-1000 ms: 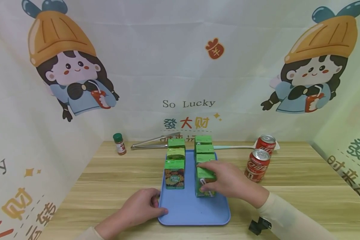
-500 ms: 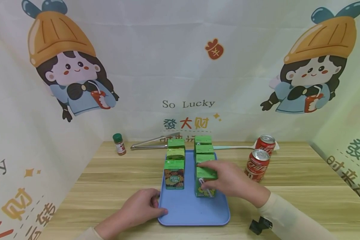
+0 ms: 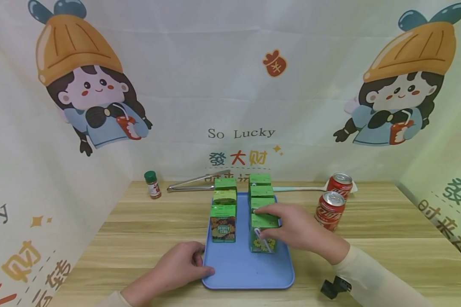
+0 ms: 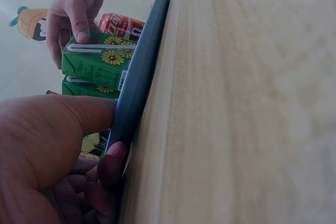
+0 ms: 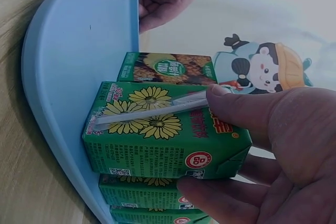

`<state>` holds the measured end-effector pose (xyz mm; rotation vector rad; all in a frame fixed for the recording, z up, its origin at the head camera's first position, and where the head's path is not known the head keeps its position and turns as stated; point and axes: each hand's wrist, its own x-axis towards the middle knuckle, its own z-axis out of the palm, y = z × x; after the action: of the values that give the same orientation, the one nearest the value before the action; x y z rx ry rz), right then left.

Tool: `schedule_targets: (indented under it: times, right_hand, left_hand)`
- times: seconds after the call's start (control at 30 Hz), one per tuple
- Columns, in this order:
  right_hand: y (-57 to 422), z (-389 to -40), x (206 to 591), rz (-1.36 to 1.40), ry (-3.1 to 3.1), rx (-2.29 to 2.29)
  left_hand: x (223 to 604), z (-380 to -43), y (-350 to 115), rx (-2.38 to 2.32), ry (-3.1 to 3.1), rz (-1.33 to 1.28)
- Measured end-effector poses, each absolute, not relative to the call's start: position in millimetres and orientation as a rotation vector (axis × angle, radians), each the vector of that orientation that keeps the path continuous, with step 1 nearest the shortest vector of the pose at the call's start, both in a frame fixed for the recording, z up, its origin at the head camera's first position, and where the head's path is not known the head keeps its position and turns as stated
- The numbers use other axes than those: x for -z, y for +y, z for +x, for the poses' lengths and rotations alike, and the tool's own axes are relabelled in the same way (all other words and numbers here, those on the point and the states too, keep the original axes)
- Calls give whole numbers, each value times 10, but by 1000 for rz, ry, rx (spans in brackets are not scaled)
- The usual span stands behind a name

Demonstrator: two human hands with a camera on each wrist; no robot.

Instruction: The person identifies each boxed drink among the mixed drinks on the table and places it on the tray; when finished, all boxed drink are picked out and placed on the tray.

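A blue tray (image 3: 249, 273) lies on the table with two rows of green drink cartons on it. My left hand (image 3: 182, 262) grips its left rim, thumb over the edge and fingers curled at the outer side and underneath. At the front of the right row stands a drink carton (image 5: 168, 129) with yellow flowers and a wrapped straw (image 5: 152, 113). My right hand (image 3: 297, 228) holds this carton near its top, thumb on the straw side and fingers across the far side. In the left row, the front carton (image 3: 223, 228) shows a brown picture.
Two red soda cans (image 3: 330, 212) stand right of the tray. Behind it lie metal tongs (image 3: 192, 187) and a spatula with a pale handle (image 3: 299, 188). A spice jar with a green lid (image 3: 153, 184) is at the back left. Printed cloth encloses the table.
My right hand has shifted slightly to the right, its thumb moving a little up and right along the front carton. My left hand, the tray and the cartons look nearly unchanged.
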<state>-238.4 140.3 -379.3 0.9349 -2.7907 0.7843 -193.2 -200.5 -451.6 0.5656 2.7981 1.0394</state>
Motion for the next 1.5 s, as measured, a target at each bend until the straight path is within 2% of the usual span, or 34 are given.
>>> schedule_targets:
  times: [1.5]
  right_hand:
    - [1544,-2316,3609,974,-2619,-879]
  left_hand:
    - [4538,-1927,-2007,-1052,2809,594]
